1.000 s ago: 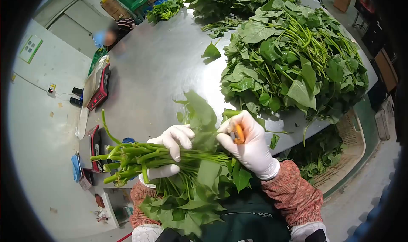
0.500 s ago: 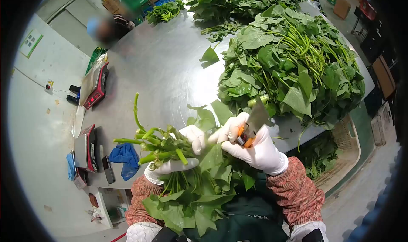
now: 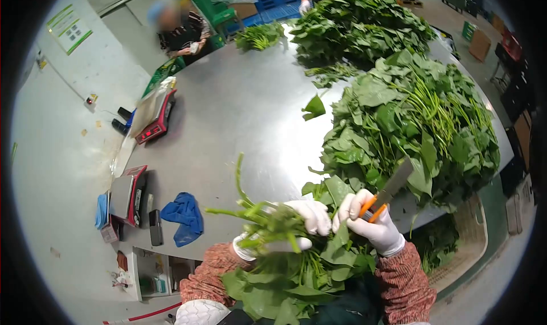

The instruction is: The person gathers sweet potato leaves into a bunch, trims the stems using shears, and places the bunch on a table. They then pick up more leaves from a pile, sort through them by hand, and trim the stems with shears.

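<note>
My left hand [image 3: 312,215], in a white glove, is closed around a bunch of leafy greens [image 3: 296,268]. Its cut green stems stick out to the left, and broad leaves hang down in front of my dark apron. The gloved right hand [image 3: 373,225] grips a knife [image 3: 393,183] with an orange handle, its blade pointing up and to the right. The fingers of this hand are right beside the bunch, at a leaf on its upper right side. A big pile of the same greens [image 3: 364,137] lies just beyond the knife.
A steel table [image 3: 228,108] bears another heap of greens [image 3: 353,28], a small bunch [image 3: 259,37], a blue cloth [image 3: 183,218] and two red scales [image 3: 156,122]. Below its right edge stands a beige crate [image 3: 464,245] with leaves inside. Two people stand across the table.
The view has turned up and left, so table things sit farther right and lower, and another person shows at the back. The knife blade now slants right. Both hands keep their holds.
</note>
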A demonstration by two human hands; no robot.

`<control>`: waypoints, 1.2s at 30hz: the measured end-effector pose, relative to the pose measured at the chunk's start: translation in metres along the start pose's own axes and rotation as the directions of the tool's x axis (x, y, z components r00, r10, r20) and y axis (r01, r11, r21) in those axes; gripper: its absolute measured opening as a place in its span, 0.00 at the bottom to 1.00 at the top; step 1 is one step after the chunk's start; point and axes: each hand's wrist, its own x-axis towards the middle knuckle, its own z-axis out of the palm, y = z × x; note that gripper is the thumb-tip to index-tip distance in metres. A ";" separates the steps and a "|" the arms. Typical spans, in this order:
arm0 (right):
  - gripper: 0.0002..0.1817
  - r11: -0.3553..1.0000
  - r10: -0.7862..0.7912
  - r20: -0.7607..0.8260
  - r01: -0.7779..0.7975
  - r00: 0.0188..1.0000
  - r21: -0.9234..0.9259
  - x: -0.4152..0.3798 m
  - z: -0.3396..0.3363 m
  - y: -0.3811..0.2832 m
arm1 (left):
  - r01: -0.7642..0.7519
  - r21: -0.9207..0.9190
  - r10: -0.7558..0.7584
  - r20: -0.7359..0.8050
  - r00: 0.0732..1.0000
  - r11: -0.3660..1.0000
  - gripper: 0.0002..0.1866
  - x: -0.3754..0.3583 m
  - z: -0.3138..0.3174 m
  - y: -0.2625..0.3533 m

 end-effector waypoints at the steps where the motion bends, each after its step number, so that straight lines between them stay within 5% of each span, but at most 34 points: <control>1: 0.09 0.998 0.051 -0.002 -0.050 0.999 0.044 -0.002 0.000 -0.002 | -0.038 0.049 0.036 0.044 0.998 0.998 0.07 0.002 -0.001 -0.001; 10: 0.10 0.990 0.127 0.030 -0.124 0.991 -0.073 -0.019 -0.006 -0.014 | 0.075 0.063 -0.078 0.046 0.996 0.995 0.08 0.006 0.011 0.010; 14: 0.12 0.984 0.175 -0.129 -0.178 0.976 -0.014 -0.028 -0.015 -0.005 | 0.146 -0.105 -0.140 0.070 0.988 0.984 0.09 0.013 0.016 0.006; 16: 0.13 0.978 0.207 -0.242 -0.209 0.948 0.020 -0.034 -0.015 -0.010 | 0.295 -0.171 -0.291 0.045 0.956 0.940 0.10 0.015 0.022 0.008; 19: 0.12 0.999 -0.032 -0.488 0.022 0.872 -0.026 -0.050 -0.021 -0.036 | 0.449 -0.223 -0.456 0.026 0.890 0.865 0.12 0.027 0.015 -0.001; 20: 0.11 0.979 -0.116 -0.560 -0.001 0.820 -0.204 -0.064 -0.037 -0.041 | 0.498 -0.251 -0.512 0.010 0.859 0.830 0.12 0.034 0.018 -0.006; 23: 0.08 0.846 -0.257 -0.710 -0.202 0.656 -0.493 -0.108 -0.051 -0.050 | 0.679 -0.197 -0.677 0.089 0.731 0.707 0.12 0.053 0.029 -0.029; 26: 0.10 0.589 -0.305 -0.613 -0.362 0.729 -0.723 -0.147 -0.036 -0.048 | 0.834 -0.112 -0.836 0.045 0.548 0.540 0.12 0.074 0.067 -0.040; 27: 0.11 0.440 -0.435 -0.473 -0.277 0.766 -0.854 -0.151 -0.032 -0.046 | 0.869 -0.057 -0.866 0.081 0.494 0.491 0.12 0.083 0.075 -0.051; 30: 0.16 0.264 -0.403 -0.520 -0.448 0.753 -0.854 -0.172 -0.022 -0.053 | 0.912 -0.007 -0.903 0.137 0.408 0.411 0.14 0.099 0.109 -0.070; 36: 0.11 0.225 -0.492 -0.579 -0.548 0.650 -0.806 -0.203 -0.033 -0.040 | 0.887 0.279 -0.905 0.327 0.274 0.369 0.22 0.120 0.144 -0.108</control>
